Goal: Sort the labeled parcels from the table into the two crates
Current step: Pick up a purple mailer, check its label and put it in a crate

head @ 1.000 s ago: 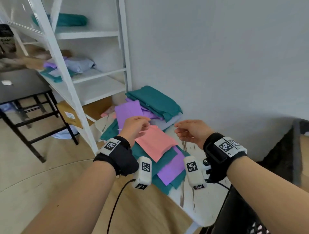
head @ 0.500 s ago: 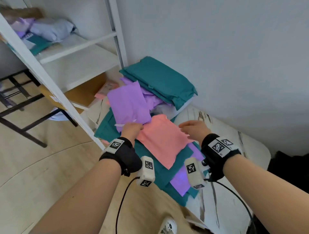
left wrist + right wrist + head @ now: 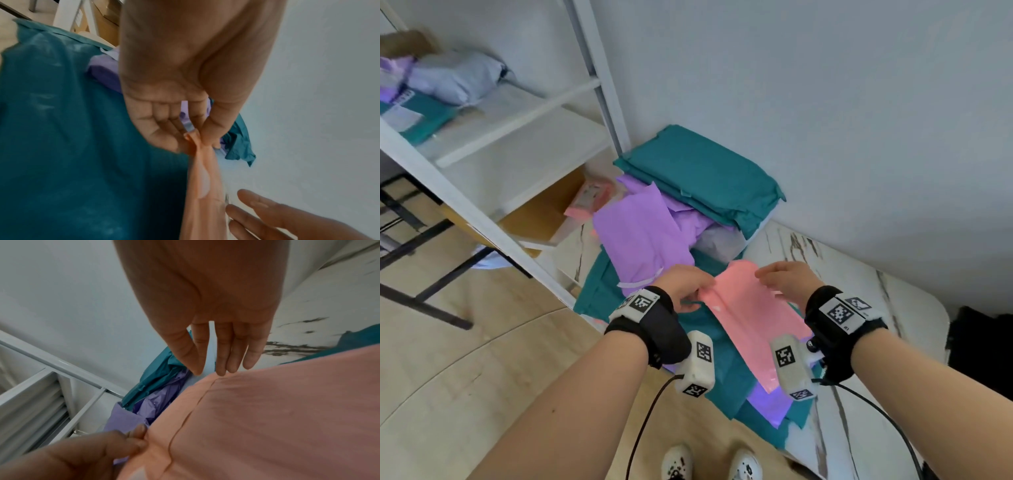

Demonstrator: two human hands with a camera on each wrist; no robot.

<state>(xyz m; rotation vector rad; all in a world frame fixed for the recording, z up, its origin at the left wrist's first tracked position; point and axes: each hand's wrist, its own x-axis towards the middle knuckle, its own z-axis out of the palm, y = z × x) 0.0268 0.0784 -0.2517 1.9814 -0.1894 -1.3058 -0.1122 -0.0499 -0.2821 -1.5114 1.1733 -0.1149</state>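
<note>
A pink parcel [image 3: 750,315] lies on top of a heap of teal and purple parcels on the white marbled table [image 3: 859,274]. My left hand [image 3: 700,291] pinches its near left corner between thumb and fingers [image 3: 211,138] and holds that corner raised. My right hand [image 3: 763,274] hovers at the parcel's far edge, fingers [image 3: 222,360] straight, tips at or just above the pink film [image 3: 267,418]. A purple parcel [image 3: 640,236] lies just behind my left hand. Thick teal parcels [image 3: 698,178] are stacked against the wall. No crate is in view.
A white shelf rack [image 3: 482,219] stands left of the table, holding more parcels [image 3: 448,78]. A cardboard box [image 3: 544,212] sits under its lowest shelf. Bare marbled table top lies to the right. The wall is close behind the heap. My shoes [image 3: 678,462] show at the bottom.
My left hand has taken the pink parcel's left corner and lifted it. My right hand has moved in to the parcel's far edge. The head view has tilted down.
</note>
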